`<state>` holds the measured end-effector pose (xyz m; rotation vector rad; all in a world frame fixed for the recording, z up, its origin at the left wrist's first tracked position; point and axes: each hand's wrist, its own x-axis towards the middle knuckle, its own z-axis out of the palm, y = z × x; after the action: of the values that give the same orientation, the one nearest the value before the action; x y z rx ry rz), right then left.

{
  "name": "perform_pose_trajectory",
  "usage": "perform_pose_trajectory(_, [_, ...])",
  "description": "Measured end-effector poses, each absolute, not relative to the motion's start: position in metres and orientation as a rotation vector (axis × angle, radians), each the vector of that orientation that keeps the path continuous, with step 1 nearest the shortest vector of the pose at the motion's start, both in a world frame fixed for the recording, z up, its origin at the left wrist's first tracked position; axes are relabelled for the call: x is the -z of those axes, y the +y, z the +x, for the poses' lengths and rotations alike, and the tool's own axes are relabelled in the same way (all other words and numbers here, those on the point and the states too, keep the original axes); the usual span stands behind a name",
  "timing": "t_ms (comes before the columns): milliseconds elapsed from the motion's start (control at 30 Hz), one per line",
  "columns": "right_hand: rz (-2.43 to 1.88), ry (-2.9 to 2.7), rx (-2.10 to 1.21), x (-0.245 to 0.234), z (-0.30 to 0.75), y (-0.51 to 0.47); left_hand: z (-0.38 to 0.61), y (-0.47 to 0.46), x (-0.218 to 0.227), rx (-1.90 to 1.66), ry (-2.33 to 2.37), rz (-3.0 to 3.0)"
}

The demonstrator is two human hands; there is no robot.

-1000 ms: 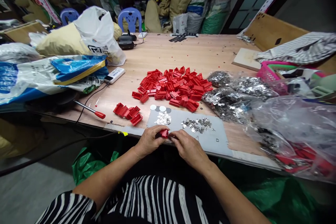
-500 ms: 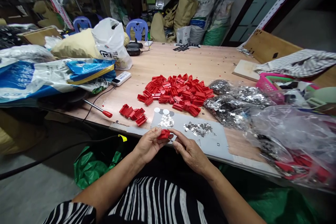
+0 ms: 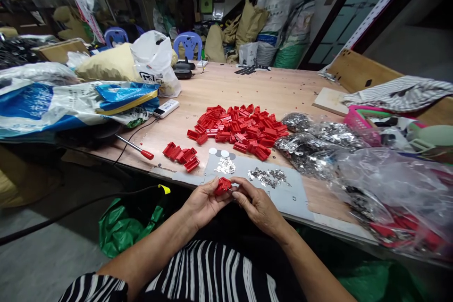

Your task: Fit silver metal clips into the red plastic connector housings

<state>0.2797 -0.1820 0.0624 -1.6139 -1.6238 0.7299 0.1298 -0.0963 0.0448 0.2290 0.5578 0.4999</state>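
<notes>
The left hand (image 3: 203, 203) grips a little red piece (image 3: 222, 185) with its fingers curled around it. The right hand (image 3: 256, 205) pinches the other end of the same piece with its fingertips. It may have a tiny metal bit in there too, but that is too small to see. The piece is up in the air, just over the near edge of the grey sheet (image 3: 283, 191). Two small heaps of shiny metal bits (image 3: 267, 177) lie on the grey sheet. Just left of the grey sheet sits a short row of red pieces (image 3: 181, 155), set apart from the rest. They look like the ones that are done. Behind the grey sheet is a big pile of red pieces (image 3: 240, 130), and those look like they are still waiting. To the right of the grey sheet lie clear bags of metal bits (image 3: 318, 144), very full. So I think only a little is done and a lot is left.
</notes>
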Motion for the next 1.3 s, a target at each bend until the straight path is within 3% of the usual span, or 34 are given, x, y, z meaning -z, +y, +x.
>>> perform_pose_trajectory(767, [-1.586, -1.508, -0.646, -0.051, 0.272, -0.161, 0.129, -0.096, -0.035, -0.577, 0.529, 0.198])
perform_pose_trajectory(900, [-1.562, -1.340, -0.765, -0.044, 0.271, -0.155, 0.124, -0.087, -0.035, -0.774, 0.569, 0.646])
perform_pose_trajectory(1100, [-1.551, -1.214, -0.857, -0.034, 0.270, -0.153, 0.104, -0.026, -0.031, -1.367, 1.074, 1.986])
perform_pose_trajectory(1300, [-1.615, -1.253, -0.807, -0.025, 0.271, -0.151, 0.099, 0.002, -0.019, -1.055, 1.467, 2.341])
